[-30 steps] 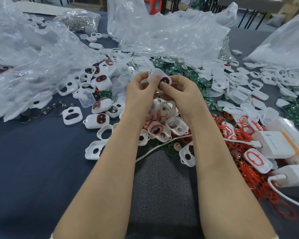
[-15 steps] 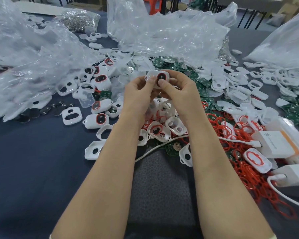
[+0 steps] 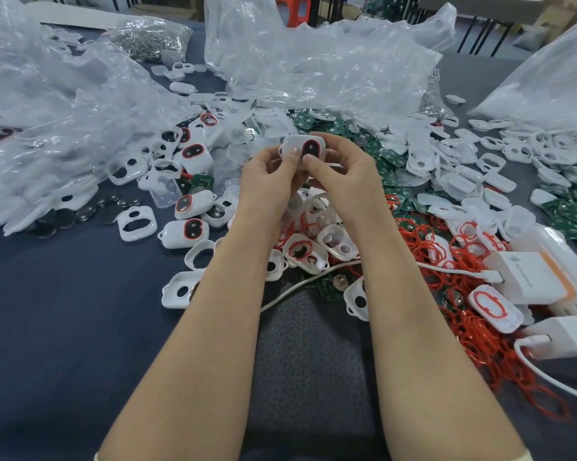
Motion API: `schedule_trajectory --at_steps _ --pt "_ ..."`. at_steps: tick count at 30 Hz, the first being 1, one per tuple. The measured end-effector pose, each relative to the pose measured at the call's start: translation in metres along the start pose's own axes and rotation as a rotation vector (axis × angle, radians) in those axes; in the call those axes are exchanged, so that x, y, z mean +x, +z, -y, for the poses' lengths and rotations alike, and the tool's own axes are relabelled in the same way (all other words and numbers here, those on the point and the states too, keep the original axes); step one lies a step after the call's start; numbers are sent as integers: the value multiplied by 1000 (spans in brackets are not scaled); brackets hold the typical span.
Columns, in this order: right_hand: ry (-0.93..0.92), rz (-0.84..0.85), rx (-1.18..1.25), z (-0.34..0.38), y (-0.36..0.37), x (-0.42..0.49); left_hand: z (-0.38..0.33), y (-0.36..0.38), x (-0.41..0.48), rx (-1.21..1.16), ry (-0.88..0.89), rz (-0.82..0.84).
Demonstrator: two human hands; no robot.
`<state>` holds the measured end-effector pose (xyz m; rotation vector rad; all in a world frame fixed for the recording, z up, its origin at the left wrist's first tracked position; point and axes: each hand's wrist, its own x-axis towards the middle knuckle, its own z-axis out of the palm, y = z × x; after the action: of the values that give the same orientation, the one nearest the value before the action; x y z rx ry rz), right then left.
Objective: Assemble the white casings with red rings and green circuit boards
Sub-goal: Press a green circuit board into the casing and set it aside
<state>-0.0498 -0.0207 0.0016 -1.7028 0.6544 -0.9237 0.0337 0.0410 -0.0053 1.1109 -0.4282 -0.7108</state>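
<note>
Near edge: two bare forearms reach forward from the bottom of the view over a dark blue desk point(image 3: 47, 327).
Under the wrists: a white cable point(image 3: 300, 284) runs across the desk, with open casings point(image 3: 305, 252) heaped just beyond it.
Near right: a tangle of loose red rings point(image 3: 480, 331) lies beside a white charger point(image 3: 530, 277).
Near left: finished casings point(image 3: 187, 232) with red-rimmed windows lie on the desk, near dark coin cells point(image 3: 64, 216).
Left hand point(image 3: 267, 181): raised above the heap, pinching one white casing point(image 3: 293, 143). The thumb presses the near face of its plain white end; the other fingers curl behind it.
Right hand point(image 3: 343, 174): pinching the same casing from the other side. The thumb tip rests at the lower edge of the window; the other fingers wrap behind the right end.
Casing position: between the two hands, at the thumb tips, clear of the desk and the heap.
Casing direction: the long axis runs left to right across the view. The windowed face points back at the viewer.
Casing window: a dark oval edged by a red ring point(image 3: 318, 148), at the right-hand end.
Just beyond the hands: a pile of green circuit boards point(image 3: 390, 161) mixed with white parts.
Far: crumpled clear plastic bags point(image 3: 313, 61) across the back of the desk.
</note>
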Motion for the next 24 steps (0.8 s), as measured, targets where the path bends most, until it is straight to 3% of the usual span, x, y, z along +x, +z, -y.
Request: schedule_trajectory --at_steps 18,24 --pt "14 -19 -20 -1 1 1 -2 0 -4 172 58 -48" --pt "8 -50 -38 -1 2 1 -3 1 -6 356 148 -89"
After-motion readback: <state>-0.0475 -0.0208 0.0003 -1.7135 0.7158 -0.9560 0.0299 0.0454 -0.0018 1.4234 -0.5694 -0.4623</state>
